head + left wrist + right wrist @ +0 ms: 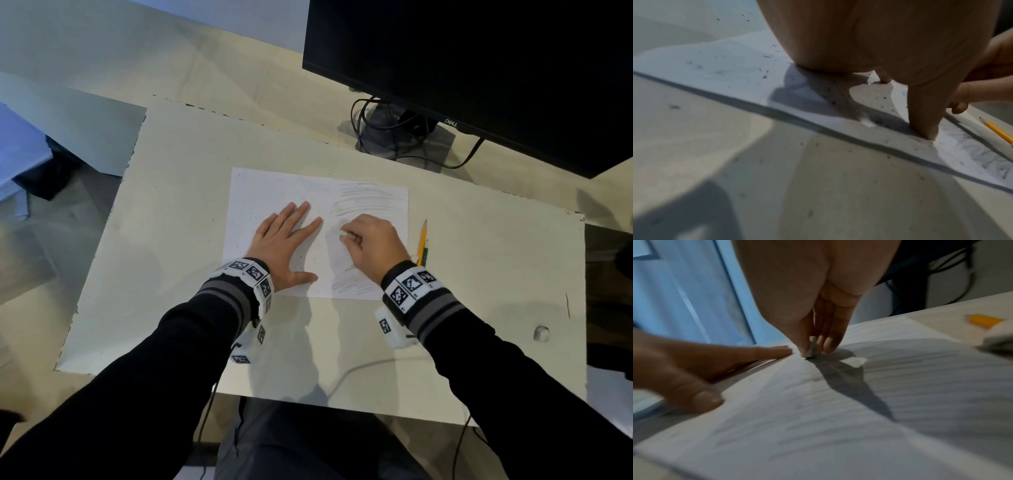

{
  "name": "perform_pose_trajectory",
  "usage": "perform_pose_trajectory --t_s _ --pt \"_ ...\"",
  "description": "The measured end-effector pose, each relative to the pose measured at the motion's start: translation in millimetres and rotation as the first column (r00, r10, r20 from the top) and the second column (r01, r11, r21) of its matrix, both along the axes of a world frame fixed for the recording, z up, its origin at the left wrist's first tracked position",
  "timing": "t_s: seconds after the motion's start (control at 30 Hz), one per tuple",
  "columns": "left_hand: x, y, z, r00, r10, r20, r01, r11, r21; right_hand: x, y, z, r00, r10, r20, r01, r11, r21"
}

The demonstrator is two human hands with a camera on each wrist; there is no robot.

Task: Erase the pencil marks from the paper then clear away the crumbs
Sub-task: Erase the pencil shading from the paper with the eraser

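Observation:
A white sheet of paper (274,185) lies on the pale table (171,240). Grey pencil marks (370,202) cover its right half, and dark eraser crumbs (250,216) dot its left half. My left hand (284,240) lies flat on the paper with straight, spread fingers, pressing it down. My right hand (370,240) pinches a small white eraser (811,348) between thumb and fingers, its tip touching the paper just right of the left index finger. In the left wrist view crumbs (882,99) lie around the left thumb (925,116).
A yellow pencil (422,241) lies just off the paper's right edge, beside the right wrist. A black monitor (479,68) with stand and cables (404,137) stands at the back right. A small pale lump (541,333) sits near the table's right front.

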State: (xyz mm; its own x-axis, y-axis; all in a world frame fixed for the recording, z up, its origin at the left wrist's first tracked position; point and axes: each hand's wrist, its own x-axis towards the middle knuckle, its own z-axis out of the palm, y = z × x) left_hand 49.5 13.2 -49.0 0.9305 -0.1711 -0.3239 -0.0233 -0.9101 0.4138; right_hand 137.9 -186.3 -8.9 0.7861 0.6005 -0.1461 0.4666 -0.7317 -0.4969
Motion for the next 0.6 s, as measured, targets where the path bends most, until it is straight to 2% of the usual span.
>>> perform_pose_trajectory --t_s 0.07,0.17,0.2,0.3,0.33,0.47,0.5,0.6 --pt "0.1 0.1 0.0 1.000 0.002 0.000 -0.002 1.000 0.007 -3.3 2.1 0.3 1.000 0.001 0.012 -0.001 1.000 0.014" --pt "0.1 -0.8 -0.5 1.000 0.000 0.000 0.000 1.000 0.006 -18.5 6.9 1.5 0.978 0.208 -0.035 -0.208 0.978 -0.006" --pt "-0.1 -0.6 -0.4 1.000 0.002 0.001 -0.002 1.000 0.004 -12.5 6.4 1.8 0.979 0.199 -0.034 -0.200 0.980 -0.014" --pt "-0.2 0.0 -0.4 1.000 0.001 0.000 -0.001 1.000 0.003 11.3 2.8 0.0 0.999 0.020 0.037 -0.020 1.000 -0.006" --pt "-0.4 0.0 -0.5 1.000 0.000 0.000 0.000 1.000 0.008 10.7 3.8 0.1 0.998 0.012 0.053 -0.012 1.000 -0.004" --pt "-0.4 -0.5 -1.3 1.000 -0.005 0.007 0.005 1.000 0.005 -5.5 8.1 2.6 0.976 0.216 -0.003 -0.216 0.976 -0.021" --pt "-0.5 -0.5 -1.2 1.000 -0.002 0.010 0.002 1.000 0.000 1.2 6.6 2.7 0.981 0.192 -0.001 -0.192 0.981 -0.028" --pt "-0.9 -0.7 -1.0 1.000 0.009 0.010 -0.009 1.000 -0.004 17.9 4.5 0.7 0.998 -0.032 0.058 0.032 0.999 0.004"
